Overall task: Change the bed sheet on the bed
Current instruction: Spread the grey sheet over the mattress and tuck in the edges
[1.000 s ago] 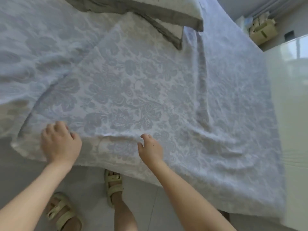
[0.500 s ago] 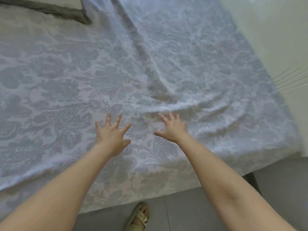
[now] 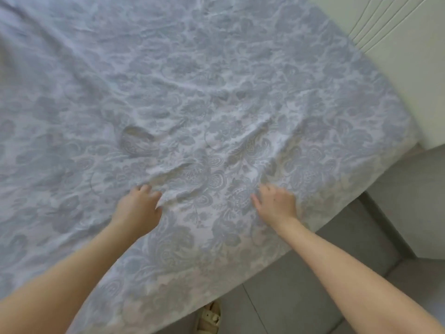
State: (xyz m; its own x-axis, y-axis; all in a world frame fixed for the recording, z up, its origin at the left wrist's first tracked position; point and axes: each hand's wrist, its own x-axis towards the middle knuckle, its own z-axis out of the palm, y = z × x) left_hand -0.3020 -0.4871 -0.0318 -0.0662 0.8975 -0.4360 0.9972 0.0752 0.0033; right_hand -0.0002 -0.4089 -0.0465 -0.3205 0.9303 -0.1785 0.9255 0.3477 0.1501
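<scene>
A white bed sheet (image 3: 216, 104) with a grey-blue floral pattern covers the bed and hangs over its near edge. My left hand (image 3: 139, 204) lies on it near that edge with fingers curled into the cloth, and a ridge of fabric runs away from the fingertips. My right hand (image 3: 275, 203) sits a little to the right, fingers also bent into the sheet, with creases fanning up from it. The sheet is wrinkled between and beyond both hands.
A white cabinet or wall panel (image 3: 397, 44) stands close along the bed's right side. Grey tiled floor (image 3: 313, 285) shows at the lower right. My sandalled foot (image 3: 210, 317) stands at the bed's edge.
The view has swung right along the bed and the pillow has left the frame. Both hands, spread flat half a second ago, now have fingers curled into the sheet nearer the edge.
</scene>
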